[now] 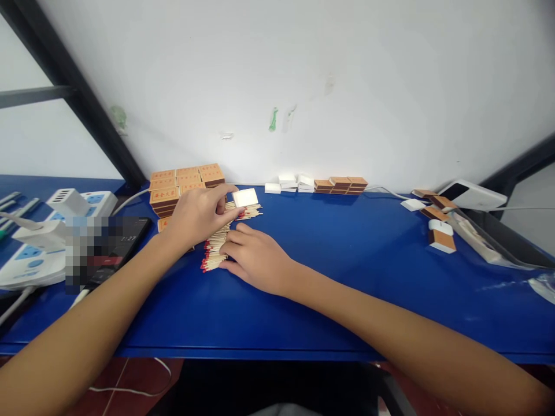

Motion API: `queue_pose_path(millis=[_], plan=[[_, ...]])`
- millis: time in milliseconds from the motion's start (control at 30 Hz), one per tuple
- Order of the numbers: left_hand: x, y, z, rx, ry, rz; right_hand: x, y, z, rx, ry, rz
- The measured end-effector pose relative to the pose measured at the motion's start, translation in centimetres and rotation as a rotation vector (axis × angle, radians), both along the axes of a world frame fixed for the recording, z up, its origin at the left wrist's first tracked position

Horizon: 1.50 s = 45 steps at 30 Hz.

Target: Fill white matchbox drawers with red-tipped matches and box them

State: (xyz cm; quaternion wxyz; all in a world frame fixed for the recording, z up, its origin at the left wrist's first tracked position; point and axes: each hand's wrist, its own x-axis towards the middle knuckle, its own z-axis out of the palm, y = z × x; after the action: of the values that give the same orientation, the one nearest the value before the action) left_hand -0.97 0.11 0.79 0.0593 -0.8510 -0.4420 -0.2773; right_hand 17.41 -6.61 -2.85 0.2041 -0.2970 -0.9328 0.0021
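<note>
My left hand (197, 211) is closed, with thumb and fingers pinching a small white matchbox tray (245, 198) above the matches. The tray's pale inside faces up toward me. Below it lies a loose pile of red-tipped wooden matches (212, 254) on the blue table. My right hand (255, 257) rests at the right side of this pile, its fingers curled onto the match sticks; the fingertips are partly hidden among them. Just behind my left hand, orange-topped matchboxes (188, 179) stand stacked, partly covered by that hand.
White trays (288, 184) and brown matchbox sleeves (340, 185) line the wall. More sleeves and trays (442, 240) lie at the right beside a white device (472, 195) and a dark case (511, 228). At left are a phone (136, 231) and a power strip (97, 202) with cables.
</note>
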Motion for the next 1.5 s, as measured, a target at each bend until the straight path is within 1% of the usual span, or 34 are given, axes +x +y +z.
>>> queue_pose_path(millis=[233,433,567,667,767,900,1000,1067,1167,1333,1500], plan=[[0.0,0.1,-0.1,-0.009,0.011,-0.002,-0.1,-0.4,0.0,0.036,-0.022,0.0],[0.1,0.0,-0.2,-0.026,0.021,-0.019,-0.1,-0.2,-0.2,-0.029,0.0,-0.012],[-0.1,0.2,-0.5,-0.011,0.022,-0.039,0.3,-0.3,0.2,-0.079,0.032,-0.021],[-0.1,0.2,-0.7,0.001,0.023,-0.059,1.8,-0.1,0.9,-0.128,0.092,-0.036],[0.1,0.1,-0.8,-0.009,0.044,-0.078,4.8,0.6,1.5,-0.193,0.131,-0.062],[0.4,-0.3,-1.0,-0.003,0.084,-0.108,9.3,1.9,1.6,-0.292,0.109,-0.182],[0.7,-0.6,-1.2,-0.011,0.1,-0.143,11.3,2.5,1.1,-0.357,0.133,-0.274],[0.8,-0.6,-1.3,-0.006,0.103,-0.16,11.9,2.7,0.8,-0.391,0.133,-0.291],[0.8,-0.5,-1.5,0.0,0.106,-0.179,12.2,2.8,0.7,-0.417,0.135,-0.276],[0.9,-0.6,-1.5,-0.061,0.106,-0.223,12.6,2.6,1.4,-0.408,0.209,-0.292],[1.6,-1.5,-1.6,-0.081,0.078,-0.267,12.4,2.2,2.1,-0.362,0.292,-0.273]])
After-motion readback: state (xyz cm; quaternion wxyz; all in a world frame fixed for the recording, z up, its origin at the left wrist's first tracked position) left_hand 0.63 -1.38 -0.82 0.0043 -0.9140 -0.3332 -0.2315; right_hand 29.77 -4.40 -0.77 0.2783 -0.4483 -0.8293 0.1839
